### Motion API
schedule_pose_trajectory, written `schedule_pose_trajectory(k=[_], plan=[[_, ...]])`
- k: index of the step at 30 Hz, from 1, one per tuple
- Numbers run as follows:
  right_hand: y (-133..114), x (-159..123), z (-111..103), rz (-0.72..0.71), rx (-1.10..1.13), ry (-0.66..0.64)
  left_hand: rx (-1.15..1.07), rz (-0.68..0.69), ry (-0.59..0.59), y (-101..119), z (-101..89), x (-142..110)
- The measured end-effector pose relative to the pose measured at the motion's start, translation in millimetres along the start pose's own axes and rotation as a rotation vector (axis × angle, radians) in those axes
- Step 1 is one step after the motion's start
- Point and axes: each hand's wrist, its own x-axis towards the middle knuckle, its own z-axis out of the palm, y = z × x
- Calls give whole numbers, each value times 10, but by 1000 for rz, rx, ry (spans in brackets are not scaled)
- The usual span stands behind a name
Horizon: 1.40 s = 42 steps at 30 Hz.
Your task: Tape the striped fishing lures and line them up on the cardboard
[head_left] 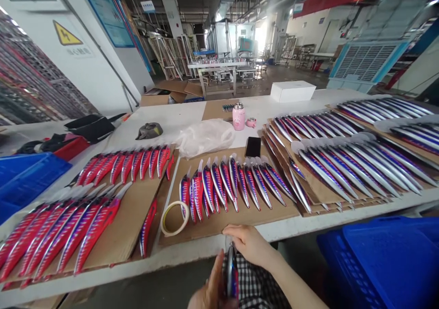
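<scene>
- Glossy plastic, striped blue and red, is seen in a single fishing lure [232,272] held below the near edge of the bench [192,112], over a checked cloth on the lap.
- The lure is gripped from both sides: the left hand [209,290] is closed against its lower part, and the right hand [248,244] is curled over its upper end, fingers bent.
- A blue crate [387,258] stands low at the right, beside the bench; its contents cannot be told.
- A roll of tape [174,218] is laid on the cardboard sheet [219,222] nearest the hands, just beside a row of blue-and-red lures [229,185].
- Red lures [68,231] are spread on cardboard at the left, and silver-blue lures [350,171] on stacked sheets at the right.
- A second blue crate [24,181] is set at the left edge; what it holds cannot be made out.
- Farther back, a black phone [253,147], a clear plastic bag [206,137], a pink bottle [238,116] and a white box [292,91] are placed on the bench.
</scene>
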Motion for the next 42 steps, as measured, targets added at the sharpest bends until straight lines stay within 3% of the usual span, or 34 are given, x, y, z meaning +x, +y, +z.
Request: schedule_pose_trajectory(k=[4,8,11,14,17,22,28,32,37,42], plan=[[-40,-77,-93,-31,3,-54,179,230,37,9,-328,482],[-34,-83,-44,57,-26,58,251,488,-53,212,-485,877],[-34,-89,-32,70,-23,95,263,537,-86,331,-504,987],[-57,-97,-74,29,-5,62,254,542,-47,326,-466,1013],[-71,-86,-79,34,-4,68,248,530,15,234,-385,1021],[-6,-72,70,211,-76,211,187,430,97,89,-232,985],[52,-94,136,233,-89,241,5,223,121,203,-248,890],[62,-91,122,223,-89,245,-79,127,76,325,-331,883],[98,-90,148,219,-82,257,-109,113,-80,354,-406,942],[127,-98,169,217,-69,266,22,42,-230,359,-408,1034]])
